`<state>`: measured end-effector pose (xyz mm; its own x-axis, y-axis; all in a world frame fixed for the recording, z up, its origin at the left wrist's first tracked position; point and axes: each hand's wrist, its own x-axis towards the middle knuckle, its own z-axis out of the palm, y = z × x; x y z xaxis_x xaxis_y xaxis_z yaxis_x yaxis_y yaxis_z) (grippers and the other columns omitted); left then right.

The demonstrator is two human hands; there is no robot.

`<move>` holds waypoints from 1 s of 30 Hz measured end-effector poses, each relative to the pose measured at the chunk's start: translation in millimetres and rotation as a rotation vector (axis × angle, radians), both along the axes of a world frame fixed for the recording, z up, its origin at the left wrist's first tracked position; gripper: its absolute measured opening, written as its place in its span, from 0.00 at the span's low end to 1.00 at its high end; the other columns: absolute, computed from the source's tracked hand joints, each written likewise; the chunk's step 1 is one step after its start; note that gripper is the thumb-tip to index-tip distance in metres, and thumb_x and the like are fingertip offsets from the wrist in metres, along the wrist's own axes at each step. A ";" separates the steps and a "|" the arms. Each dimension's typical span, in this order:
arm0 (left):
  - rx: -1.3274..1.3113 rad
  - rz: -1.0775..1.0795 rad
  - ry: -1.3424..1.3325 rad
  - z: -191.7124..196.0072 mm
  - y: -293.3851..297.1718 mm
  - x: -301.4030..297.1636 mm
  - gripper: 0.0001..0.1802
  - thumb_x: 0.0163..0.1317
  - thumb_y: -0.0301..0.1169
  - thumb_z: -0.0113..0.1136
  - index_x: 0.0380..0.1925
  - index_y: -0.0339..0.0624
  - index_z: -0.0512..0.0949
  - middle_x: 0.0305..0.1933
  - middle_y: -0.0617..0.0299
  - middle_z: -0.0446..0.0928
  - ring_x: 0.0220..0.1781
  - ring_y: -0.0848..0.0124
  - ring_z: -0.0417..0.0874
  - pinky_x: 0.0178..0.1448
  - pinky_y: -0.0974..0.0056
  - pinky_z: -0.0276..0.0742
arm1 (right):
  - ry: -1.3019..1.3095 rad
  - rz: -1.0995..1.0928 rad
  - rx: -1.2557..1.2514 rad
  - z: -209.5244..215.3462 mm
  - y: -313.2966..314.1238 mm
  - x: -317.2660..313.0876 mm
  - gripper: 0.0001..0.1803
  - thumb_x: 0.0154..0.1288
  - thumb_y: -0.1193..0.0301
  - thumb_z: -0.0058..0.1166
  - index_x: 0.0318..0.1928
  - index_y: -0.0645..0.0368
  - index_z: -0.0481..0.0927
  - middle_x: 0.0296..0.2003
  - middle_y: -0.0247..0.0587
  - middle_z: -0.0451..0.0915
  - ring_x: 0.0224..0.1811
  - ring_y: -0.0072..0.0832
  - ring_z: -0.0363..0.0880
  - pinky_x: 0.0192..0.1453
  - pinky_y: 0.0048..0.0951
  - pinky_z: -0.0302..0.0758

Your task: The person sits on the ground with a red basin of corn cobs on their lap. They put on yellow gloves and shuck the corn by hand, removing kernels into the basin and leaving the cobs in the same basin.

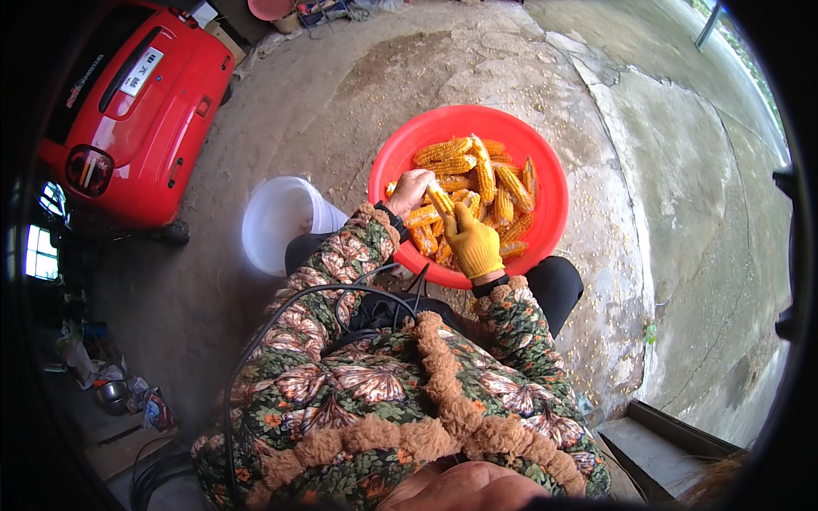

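Note:
A wide red plastic basin (551, 183) stands in front of my knees, with several dried yellow corn cobs (486, 175) heaped in it. Over the basin's left side, my bare left hand (411, 192) grips an ear of corn (439, 197), its fingers closed round the upper end. My right hand (474, 242), in a yellow knitted glove, is against the lower end of the same ear, thumb and fingers closed on it. Part of the ear is hidden behind the glove.
A white plastic bucket (281, 217) stands left of the basin, by my left knee. At the far left is a red car (158, 111). Loose kernels lie scattered over the concrete floor (596, 281). A black cable (294, 300) runs across my left sleeve.

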<state>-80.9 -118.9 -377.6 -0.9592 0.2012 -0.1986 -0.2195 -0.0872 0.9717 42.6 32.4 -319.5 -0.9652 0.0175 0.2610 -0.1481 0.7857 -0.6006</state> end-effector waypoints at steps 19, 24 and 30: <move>-0.262 -0.286 0.112 67.3 -21.8 3.2 0.16 0.68 0.35 0.39 0.39 0.37 0.76 0.22 0.66 0.73 0.18 0.79 0.73 0.21 0.75 0.70 | 0.112 -0.074 -0.028 -4.1 11.7 -4.8 0.18 0.60 0.60 0.54 0.50 0.46 0.71 0.27 0.49 0.75 0.25 0.46 0.78 0.25 0.42 0.74; -0.290 -0.316 0.159 61.7 -25.5 -2.8 0.12 0.66 0.30 0.41 0.35 0.37 0.75 0.23 0.65 0.74 0.16 0.80 0.71 0.18 0.76 0.67 | 0.132 -0.049 -0.001 -0.9 10.4 -4.9 0.17 0.60 0.60 0.54 0.49 0.46 0.71 0.27 0.49 0.75 0.25 0.46 0.78 0.25 0.42 0.74; -0.210 -0.206 0.087 51.2 -15.5 -1.7 0.12 0.64 0.28 0.41 0.31 0.38 0.76 0.22 0.67 0.74 0.15 0.82 0.69 0.16 0.76 0.62 | 0.151 -0.067 0.021 0.9 10.3 -5.4 0.17 0.60 0.60 0.54 0.48 0.47 0.71 0.27 0.49 0.75 0.24 0.46 0.78 0.24 0.42 0.74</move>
<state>-82.6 -134.4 -326.4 -0.9175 0.3568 -0.1758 -0.1272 0.1557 0.9796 37.1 42.7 -318.6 -0.9117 0.0735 0.4041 -0.1825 0.8090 -0.5588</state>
